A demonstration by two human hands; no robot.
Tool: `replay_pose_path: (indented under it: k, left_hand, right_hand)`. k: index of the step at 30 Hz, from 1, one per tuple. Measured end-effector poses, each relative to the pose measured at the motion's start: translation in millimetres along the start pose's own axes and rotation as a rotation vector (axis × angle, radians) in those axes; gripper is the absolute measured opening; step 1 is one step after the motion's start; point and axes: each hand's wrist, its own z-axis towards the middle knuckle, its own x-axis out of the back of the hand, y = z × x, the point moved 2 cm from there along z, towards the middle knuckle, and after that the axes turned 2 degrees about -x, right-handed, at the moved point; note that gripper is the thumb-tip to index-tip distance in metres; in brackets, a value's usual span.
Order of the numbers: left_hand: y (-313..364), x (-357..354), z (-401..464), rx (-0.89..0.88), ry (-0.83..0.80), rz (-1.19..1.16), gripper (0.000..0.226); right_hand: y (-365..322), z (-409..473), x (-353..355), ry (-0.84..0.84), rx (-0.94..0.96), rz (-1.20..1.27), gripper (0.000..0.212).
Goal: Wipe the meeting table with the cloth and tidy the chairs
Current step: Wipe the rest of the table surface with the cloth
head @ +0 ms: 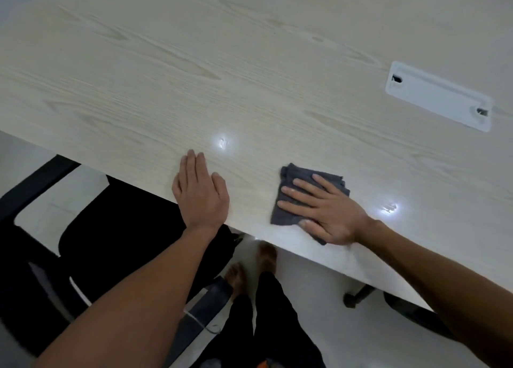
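A pale wood-grain meeting table (222,62) fills the upper part of the view. A folded dark grey cloth (298,180) lies near the table's front edge. My right hand (324,210) presses flat on the cloth with fingers spread. My left hand (201,194) rests flat on the bare tabletop at the edge, left of the cloth, holding nothing. A black office chair (116,228) stands under the table edge at the lower left, beside my left arm.
A white cable-port cover (438,95) is set into the tabletop at the right. Another chair's base and caster (358,297) show under the table at the right. My legs and bare feet (261,270) stand on the light floor.
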Motion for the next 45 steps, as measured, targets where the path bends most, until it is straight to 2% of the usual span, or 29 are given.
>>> replay_pose_path:
  k: [2,5,7,9,12,13,15,17,19,21,24,26,28,30,33,35,37,40,43,45]
  left_hand:
    - [-10,5,8,0.02,-0.008,0.007,0.059]
    - [-31,14,20,0.07,0.004,0.038,0.06]
    - [-48,20,33,0.113,0.022,0.052,0.061]
    - [-65,25,50,0.163,0.051,0.067,0.062]
    - [-84,34,75,0.224,0.107,0.085,0.064]
    - [-97,38,88,0.274,0.119,0.085,0.065]
    - [-106,44,102,0.304,0.134,0.088,0.066]
    - [-128,53,122,0.367,0.147,0.095,0.064]
    - [-146,59,137,0.419,0.167,0.103,0.063]
    - [-165,63,149,0.473,0.204,0.092,0.062]
    - [-188,68,157,0.524,0.239,0.081,0.062]
    - [-201,73,163,0.55,0.239,0.086,0.062]
    - [-213,80,168,0.562,0.271,0.095,0.062]
    - [-223,87,176,0.554,0.289,0.092,0.061]
    - [-240,96,193,0.554,0.306,0.08,0.06]
    - [-246,98,201,0.542,0.29,0.084,0.061]
    - [-253,97,209,0.517,0.284,0.084,0.061]
    - [-258,93,221,0.496,0.286,0.06,0.06]
    - [-261,84,228,0.494,0.282,0.016,0.06]
    - [-264,79,229,0.502,0.305,-0.016,0.059]
  right_hand:
    - [40,13,14,0.037,-0.218,0.019,0.057]
    - [58,101,41,0.1,-0.655,0.138,0.06]
    - [45,175,56,0.122,-0.764,0.207,0.063]
    - [11,238,62,0.127,-0.675,0.214,0.065]
    - [-58,267,54,0.161,-0.334,0.106,0.062]
    - [-72,271,49,0.135,-0.149,0.058,0.06]
    - [-66,238,40,0.078,0.186,-0.029,0.059]
    - [-29,232,46,-0.041,0.474,-0.07,0.058]
    - [15,258,61,-0.058,0.465,-0.089,0.057]
    - [37,324,78,0.02,0.247,-0.058,0.057]
    - [2,440,102,0.111,-0.115,0.035,0.062]
    - [-50,495,105,0.089,-0.163,0.086,0.064]
    - [-106,507,98,0.074,-0.035,0.064,0.065]
    - [-133,485,86,0.075,0.203,0.013,0.064]
    - [-97,433,79,-0.003,0.593,-0.068,0.058]
    - [-48,422,86,-0.074,0.736,-0.091,0.057]
    - [-11,443,98,-0.056,0.643,-0.122,0.056]
    - [7,515,118,0.042,0.245,-0.051,0.058]
    - [-21,604,137,0.084,-0.194,0.076,0.062]
    - [-54,653,143,0.096,-0.33,0.121,0.063]
